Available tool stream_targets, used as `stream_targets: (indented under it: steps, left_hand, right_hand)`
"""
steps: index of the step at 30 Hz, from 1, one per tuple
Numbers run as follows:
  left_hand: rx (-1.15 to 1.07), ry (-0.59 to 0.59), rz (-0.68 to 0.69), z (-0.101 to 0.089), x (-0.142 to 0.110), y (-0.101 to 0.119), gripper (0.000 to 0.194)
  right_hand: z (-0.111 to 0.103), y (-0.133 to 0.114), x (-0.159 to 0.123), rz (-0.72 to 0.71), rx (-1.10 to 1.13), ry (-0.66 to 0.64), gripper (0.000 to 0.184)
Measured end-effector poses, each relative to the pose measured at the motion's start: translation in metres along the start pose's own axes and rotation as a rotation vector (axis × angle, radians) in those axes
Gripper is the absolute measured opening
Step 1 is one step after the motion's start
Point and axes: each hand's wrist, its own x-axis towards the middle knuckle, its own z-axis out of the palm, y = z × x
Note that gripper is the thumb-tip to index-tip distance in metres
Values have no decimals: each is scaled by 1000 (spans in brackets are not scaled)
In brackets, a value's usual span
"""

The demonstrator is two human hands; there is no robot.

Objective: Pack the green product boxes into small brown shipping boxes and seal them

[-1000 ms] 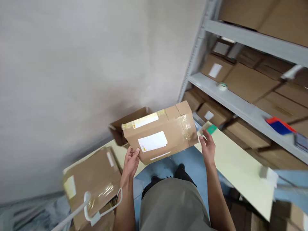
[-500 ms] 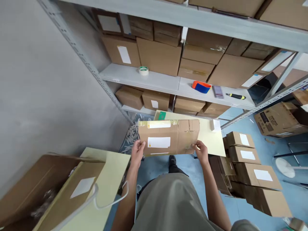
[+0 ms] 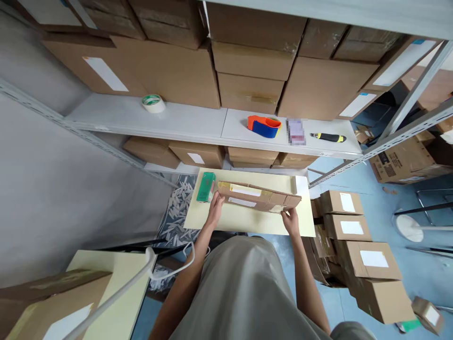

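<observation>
Between my two hands is a long, flat cardboard box (image 3: 264, 202) with white labels and strips of yellowish tape. My left hand (image 3: 215, 208) grips its left end, and my right hand (image 3: 290, 221) pinches the lower edge near the right end. The box is tilted over a pale yellow table (image 3: 198, 220); whether it touches the top I cannot tell. Close to my left hand, a green box (image 3: 206, 187) lies on the table. A small white box (image 3: 301, 185) stands by the table's far right corner.
A shelf (image 3: 191, 120) ahead bears a tape roll (image 3: 153, 103), an orange-and-blue strap (image 3: 264, 126) and a utility knife (image 3: 328, 137). Stacked cartons (image 3: 368, 259) stand right of me. At left are a second table (image 3: 132, 283), an open carton (image 3: 71, 302) and a white cable (image 3: 170, 271).
The cardboard box has moved forward over the table and tipped, so its broad face now looks narrower. My hands went with it, still holding both ends. The view has shifted closer to the shelf.
</observation>
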Motion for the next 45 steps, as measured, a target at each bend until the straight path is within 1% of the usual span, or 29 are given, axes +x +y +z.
stream_targets:
  steps: [2, 4, 7, 10, 12, 14, 16, 19, 21, 23, 26, 29, 32, 34, 36, 38, 40, 42, 45]
  left_hand:
    - [-55, 17, -53, 3, 10, -1, 63]
    - [-73, 23, -86, 2, 18, -2, 66]
    - [-75, -15, -103, 0, 24, -5, 66]
    - [-80, -69, -170, 6, 25, -15, 66]
    - [-84, -77, -235, 12, 22, -24, 69]
    - [-71, -78, -255, 18, 19, -31, 73]
    - [-40, -72, -233, 21, 16, -33, 76]
    - [1, -42, -193, 19, 17, -24, 79]
    - [-4, -35, -160, 17, 23, -12, 82]
    - [-13, -52, -131, 19, 32, 1, 83]
    - [1, -120, -108, 31, 45, 18, 74]
    - [68, -174, -101, 45, 51, 29, 62]
    - [181, -185, -99, 50, 42, 34, 58]
    - [237, -207, -96, 43, 29, 33, 64]
    - [276, -255, -110, 32, 14, 29, 81]
    - [323, -299, -130, 21, -2, 24, 104]
    - [364, -330, -116, 14, -16, 19, 117]
    - [387, -357, -55, 13, -28, 15, 117]
    - [450, -370, 46, 16, -40, 14, 98]
  right_hand:
    - [1, 3, 7, 10, 20, -35, 44]
    - [3, 4, 12, 29, 41, -54, 50]
    - [7, -2, 15, 42, 52, -93, 62]
    - [12, -15, 15, 28, 73, -219, 70]
    - [16, -25, 15, 11, 100, -298, 75]
    - [18, -32, 15, -6, 128, -333, 77]
    - [17, -36, 17, -1, 141, -348, 76]
    - [8, -34, 19, 58, 123, -337, 74]
    - [-2, -32, 19, 110, 115, -294, 74]
    - [-14, -31, 16, 174, 144, -264, 76]
    - [-23, -35, 8, 262, 224, -281, 77]
    - [-21, -42, 2, 271, 257, -308, 74]
    - [-14, -49, -1, 253, 270, -300, 73]
    - [-12, -52, 0, 252, 282, -276, 74]
    - [-11, -53, 2, 257, 291, -261, 74]
    - [-10, -54, 4, 257, 295, -274, 74]
    - [-8, -55, 6, 238, 281, -302, 73]
    - [-5, -58, 10, 198, 250, -330, 73]
    - [0, -59, 16, 130, 211, -369, 73]
